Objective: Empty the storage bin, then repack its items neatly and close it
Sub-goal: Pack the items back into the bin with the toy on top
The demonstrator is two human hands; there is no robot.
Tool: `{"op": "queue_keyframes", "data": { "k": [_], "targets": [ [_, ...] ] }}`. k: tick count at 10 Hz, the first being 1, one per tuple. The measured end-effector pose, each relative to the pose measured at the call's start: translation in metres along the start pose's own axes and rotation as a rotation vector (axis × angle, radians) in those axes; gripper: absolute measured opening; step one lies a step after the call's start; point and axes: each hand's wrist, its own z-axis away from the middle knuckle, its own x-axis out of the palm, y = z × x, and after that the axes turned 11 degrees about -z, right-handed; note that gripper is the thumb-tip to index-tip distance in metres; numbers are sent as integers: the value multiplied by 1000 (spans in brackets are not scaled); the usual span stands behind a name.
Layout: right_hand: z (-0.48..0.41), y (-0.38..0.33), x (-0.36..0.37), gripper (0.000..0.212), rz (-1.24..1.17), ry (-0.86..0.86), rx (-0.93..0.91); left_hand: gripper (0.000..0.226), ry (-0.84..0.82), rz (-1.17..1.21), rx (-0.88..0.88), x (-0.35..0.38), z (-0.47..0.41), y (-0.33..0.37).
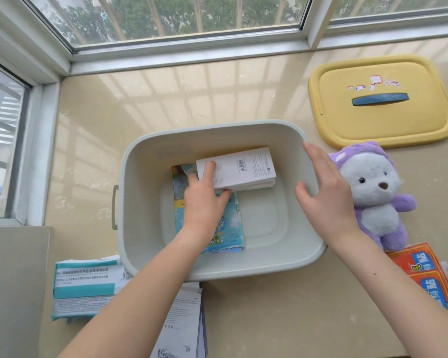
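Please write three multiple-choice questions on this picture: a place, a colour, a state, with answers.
1. Where is the plush toy relative to the bin? A inside it; B to its right; C behind it.
2. What colour is the lid? A yellow; B red; C green.
3. What is the left hand doing? A lying flat; B gripping the white box; C lifting the lid.
Answers: 1 B, it lies beside the right wall. 2 A, yellow, with a blue handle. 3 B, its fingers curl round it.
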Motion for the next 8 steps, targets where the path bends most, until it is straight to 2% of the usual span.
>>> {"op": "queue_keyframes", "data": {
  "k": [2, 3, 4, 5, 6, 7, 8],
  "targets": [
    [0, 0, 1, 73, 9, -4, 1, 60, -42, -77, 42, 0, 0, 2],
    [-1, 0, 0, 73, 7, -5, 0, 71, -58, -181, 15, -6, 1, 1],
    [-1, -1, -1, 73, 11, -9, 6, 72, 154, -408, 166, -9, 3, 0],
    [0, -1, -1, 73, 7, -8, 12, 58, 273, -291, 477, -6, -3, -3],
    [0, -1, -1, 72, 1, -9, 9, 61, 182, -264, 627, -2, -13, -8],
    [0, 0, 0, 72, -6, -8, 8, 59, 207, -369, 716, 4, -25, -9],
    [0, 0, -1, 72, -8, -2, 7, 51, 268, -358, 695, 9, -32, -6]
  ]
}}
